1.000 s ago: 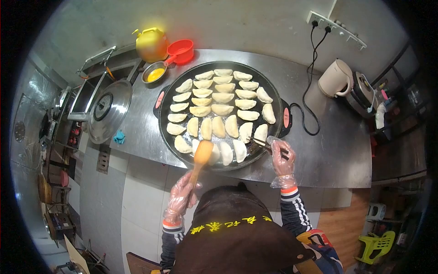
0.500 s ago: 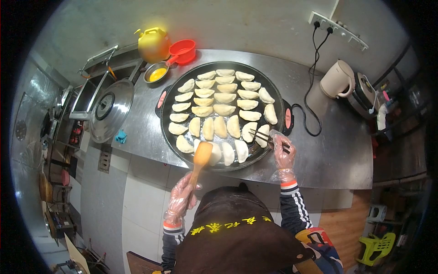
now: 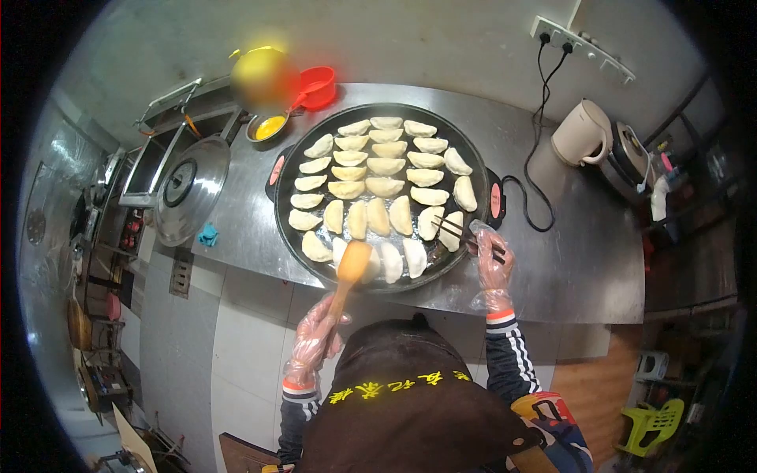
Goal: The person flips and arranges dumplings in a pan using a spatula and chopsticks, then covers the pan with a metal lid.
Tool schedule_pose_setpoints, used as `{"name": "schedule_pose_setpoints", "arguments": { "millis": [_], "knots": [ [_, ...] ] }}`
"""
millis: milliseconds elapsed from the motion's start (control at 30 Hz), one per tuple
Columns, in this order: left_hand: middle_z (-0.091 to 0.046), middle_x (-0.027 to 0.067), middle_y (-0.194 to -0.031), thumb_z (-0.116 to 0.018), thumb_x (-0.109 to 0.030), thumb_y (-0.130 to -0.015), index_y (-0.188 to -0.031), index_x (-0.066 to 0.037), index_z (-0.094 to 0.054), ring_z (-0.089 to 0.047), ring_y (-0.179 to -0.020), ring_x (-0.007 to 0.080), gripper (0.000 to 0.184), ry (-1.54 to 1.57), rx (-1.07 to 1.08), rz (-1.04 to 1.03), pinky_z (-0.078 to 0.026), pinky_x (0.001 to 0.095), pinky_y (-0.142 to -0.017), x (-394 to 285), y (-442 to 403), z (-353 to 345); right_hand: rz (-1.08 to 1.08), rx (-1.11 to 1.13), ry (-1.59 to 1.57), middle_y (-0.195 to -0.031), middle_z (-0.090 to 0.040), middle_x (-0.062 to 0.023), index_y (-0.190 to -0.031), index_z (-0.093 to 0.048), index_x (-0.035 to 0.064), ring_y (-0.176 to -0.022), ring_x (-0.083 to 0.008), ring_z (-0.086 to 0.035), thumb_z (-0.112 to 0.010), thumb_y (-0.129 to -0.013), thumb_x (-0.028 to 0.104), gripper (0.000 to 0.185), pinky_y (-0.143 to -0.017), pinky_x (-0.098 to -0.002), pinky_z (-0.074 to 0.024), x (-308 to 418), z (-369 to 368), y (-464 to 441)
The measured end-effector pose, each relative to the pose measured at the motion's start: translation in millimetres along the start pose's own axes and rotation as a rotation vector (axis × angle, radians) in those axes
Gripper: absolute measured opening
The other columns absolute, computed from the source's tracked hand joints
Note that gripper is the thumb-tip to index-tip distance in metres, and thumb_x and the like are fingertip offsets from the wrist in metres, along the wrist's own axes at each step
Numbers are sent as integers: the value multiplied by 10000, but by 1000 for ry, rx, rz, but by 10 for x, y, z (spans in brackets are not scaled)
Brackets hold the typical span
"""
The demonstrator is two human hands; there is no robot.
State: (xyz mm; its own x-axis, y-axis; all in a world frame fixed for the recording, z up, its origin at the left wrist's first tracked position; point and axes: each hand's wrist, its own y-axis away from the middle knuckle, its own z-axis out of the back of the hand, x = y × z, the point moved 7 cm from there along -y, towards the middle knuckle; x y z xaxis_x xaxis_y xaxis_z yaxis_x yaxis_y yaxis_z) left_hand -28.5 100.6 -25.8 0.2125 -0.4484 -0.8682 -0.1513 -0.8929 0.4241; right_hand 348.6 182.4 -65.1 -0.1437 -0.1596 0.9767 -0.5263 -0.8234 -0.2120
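Note:
My left hand (image 3: 315,339), in a clear plastic glove, is closed around the handle of a wooden spatula (image 3: 352,262). The spatula's head is raised over the pan's near rim and hides part of a dumpling behind it. Dark chopsticks (image 3: 467,236) are gripped in my right hand (image 3: 494,264), also gloved. Their tips lie over two pale dumplings (image 3: 450,230) at the pan's near right; whether they press on them I cannot tell. The wide black electric pan (image 3: 285,229) holds several rows of half-moon dumplings (image 3: 377,216), some lightly browned on top.
Left of the pan lie a glass lid (image 3: 206,189) and a blue cloth (image 3: 208,234). Behind stand a metal bowl of yellow liquid (image 3: 270,127), a red dipper (image 3: 318,88) and a yellow jug (image 3: 260,75). A kettle (image 3: 579,134) and a power cord (image 3: 527,209) are on the right.
The view has shifted slightly. My right hand and the chopsticks have moved a little against the dumplings; the left hand keeps the spatula in nearly the same place.

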Motion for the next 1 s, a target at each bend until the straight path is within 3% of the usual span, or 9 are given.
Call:
{"name": "schedule_pose_setpoints", "arguments": {
  "millis": [200, 333, 400, 467, 567, 600, 667, 767, 1000],
  "knots": [
    [-634, 102, -924, -528, -180, -943, -1411, 10, -325, -490, -413, 75, 544, -46, 77, 94, -343, 186, -339, 81, -54, -219, 24, -14, 62, -864, -679, -86, -919, -662, -27, -719, -134, -660, -627, -913, 150, 181, -662, -266, -572, -72, 16, 23],
    [-616, 102, -969, -479, -127, -942, -1418, 11, -319, -497, -434, 76, 521, -247, 154, 102, -371, 203, -365, 51, -57, -461, 38, 4, 36, -852, -684, -80, -927, -665, -24, -720, -129, -659, -623, -914, 145, 175, -651, -267, -566, 203, 44, 27],
    [-608, 98, -998, -457, -100, -941, -1410, 6, -339, -545, -509, 117, 495, -531, 190, -136, -434, 249, -432, 113, -167, -455, 67, 28, 85, -843, -690, -74, -914, -676, -19, -708, -120, -647, -621, -916, 143, 171, -639, -256, -537, 294, 92, 53],
    [-600, 77, -1002, -440, -55, -934, -1381, -3, -387, -609, -698, 201, 454, -875, 183, -603, -521, 346, -636, 70, -237, -571, 34, 148, 137, -891, -688, -65, -929, -682, 2, -745, -132, -652, -638, -896, 129, 137, -656, -266, -527, 387, 78, 104],
    [-615, 142, -1015, -451, 0, -896, -1345, -6, -421, -629, -822, 314, 450, -1155, 139, -564, -513, 400, -763, 455, -507, -518, 125, 214, 201, -919, -686, -88, -922, -651, 15, -767, -174, -664, -672, -864, 93, 99, -649, -287, -533, 516, 23, 202],
    [-601, 245, -1024, -472, 42, -839, -1295, 6, -451, -620, -837, 402, 458, -1283, 70, -662, -514, 448, -733, -160, -222, -900, 129, 227, 217, -920, -685, -96, -923, -639, 17, -768, -182, -665, -679, -857, 83, 101, -645, -291, -535, 513, 9, 226],
    [-592, 258, -943, -462, 29, -830, -1308, 23, -414, -606, -791, 414, 480, -1365, 61, -628, -500, 465, -674, -126, -299, -975, 263, 164, 313, -913, -681, -110, -930, -626, 23, -777, -186, -666, -684, -850, 68, 108, -645, -294, -538, 400, 31, 338],
    [-585, 272, -894, -452, 9, -836, -1309, 49, -383, -603, -750, 428, 479, -1433, 63, -620, -496, 474, -627, -49, -417, -1036, 92, 165, 146, -908, -679, -97, -916, -660, 26, -783, -176, -664, -670, -863, 87, 81, -660, -304, -536, 403, 36, 336],
    [-593, 284, -898, -453, -10, -851, -1250, 49, -428, -615, -709, 438, 405, -1431, 23, -526, -495, 487, -586, 72, -708, -1039, 8, 175, 147, -911, -688, -96, -929, -689, 19, -801, -165, -658, -659, -878, 132, 127, -669, -292, -518, 280, 46, 371]
  ]
}}
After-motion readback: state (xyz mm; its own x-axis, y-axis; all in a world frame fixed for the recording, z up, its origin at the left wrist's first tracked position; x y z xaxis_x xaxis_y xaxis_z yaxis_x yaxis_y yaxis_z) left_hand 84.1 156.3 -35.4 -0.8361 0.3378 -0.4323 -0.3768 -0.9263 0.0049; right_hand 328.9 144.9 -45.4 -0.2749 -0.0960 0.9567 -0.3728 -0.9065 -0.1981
